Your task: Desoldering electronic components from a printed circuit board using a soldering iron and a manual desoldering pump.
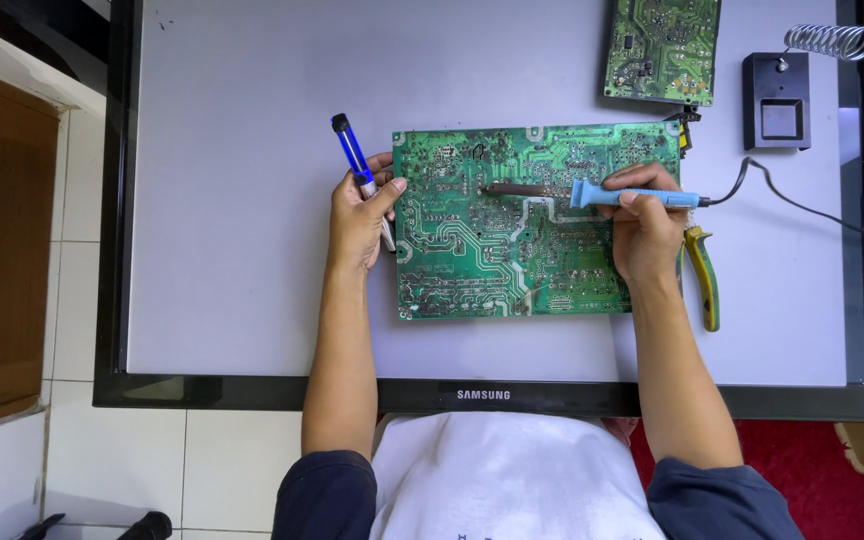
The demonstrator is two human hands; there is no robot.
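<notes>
A large green circuit board [512,255] lies solder side up on a grey flat panel with a black frame [252,390]. My right hand [645,225] holds a blue-handled soldering iron [632,196], its dark tip resting on the board near the upper middle. My left hand [359,215] grips a blue desoldering pump [354,152] at the board's left edge, the thumb touching the board.
A second, smaller green circuit board [662,48] lies at the top right. Beside it stands a black iron stand with a coiled metal holder [777,100]. Yellow-green handled pliers [704,275] lie to the right of my right hand. The iron's black cord [802,205] runs rightward.
</notes>
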